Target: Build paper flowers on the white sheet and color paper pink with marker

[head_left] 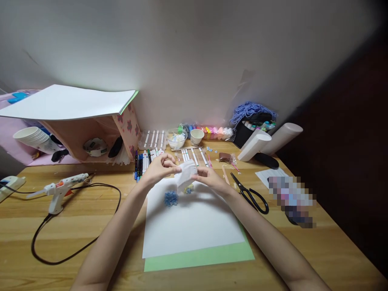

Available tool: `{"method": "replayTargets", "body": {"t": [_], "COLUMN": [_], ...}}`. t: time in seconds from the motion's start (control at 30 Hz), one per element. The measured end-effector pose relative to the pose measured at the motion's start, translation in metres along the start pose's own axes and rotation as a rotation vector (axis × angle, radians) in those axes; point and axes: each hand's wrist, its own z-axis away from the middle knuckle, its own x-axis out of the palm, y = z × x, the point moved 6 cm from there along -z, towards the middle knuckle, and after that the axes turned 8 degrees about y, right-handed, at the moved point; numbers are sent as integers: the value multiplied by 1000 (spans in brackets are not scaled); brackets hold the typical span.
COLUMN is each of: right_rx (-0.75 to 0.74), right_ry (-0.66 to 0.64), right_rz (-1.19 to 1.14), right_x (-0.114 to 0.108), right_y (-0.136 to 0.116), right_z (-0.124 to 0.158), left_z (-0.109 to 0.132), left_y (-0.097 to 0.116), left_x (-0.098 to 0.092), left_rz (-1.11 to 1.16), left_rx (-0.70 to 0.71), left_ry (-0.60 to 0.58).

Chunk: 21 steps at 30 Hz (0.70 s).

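Observation:
Between my two hands, above the paper, is a small thin white sheet (186,174), perhaps tissue or paper. My left hand (162,169) pinches its left edge between thumb and fingers. The right edge is gripped by the fingers of my right hand (209,178). Below lies a large white sheet of paper (194,226) on top of a green sheet (200,256). A pile of blue crumbs or shreds (171,198) rests on the white paper. Beside it, partly hidden by the held sheet, is a smaller yellowish pile (188,189).
To the right lie black-handled scissors (250,196). A hot glue gun (60,192) stands at left, its black cord looping over the table. Several markers (141,163), a paper cup (197,136), a clear bowl (176,139) and a black pen holder (242,135) line the back.

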Motion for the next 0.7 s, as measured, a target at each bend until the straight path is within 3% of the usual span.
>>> {"method": "replayTargets", "body": {"t": [0.07,0.17,0.3,0.4,0.47,0.6,0.7], "right_rx": [57,83,102,65,57,33,40], "right_ry": [126,413,537,649,611,353,322], "right_rz": [-8,-2,79,378,564,678,700], "right_x": [-12,-32,-44,-60,-66,-59,-56], "right_y": [14,41,72,73,69,66,67], "right_z": [17,51,83,92,92,88,89], "left_z": [0,4,13,15,13,-2,-14], "left_y": [-2,0,4,0,-4,-4,2], "left_x": [2,9,28,34,32,22,14], "left_rz": [-111,-297,-559,-641,-633,-623,-473], "left_rx": [71,222,338,351,338,310,246], "left_ry": [69,127,45,17,39,114,141]}}
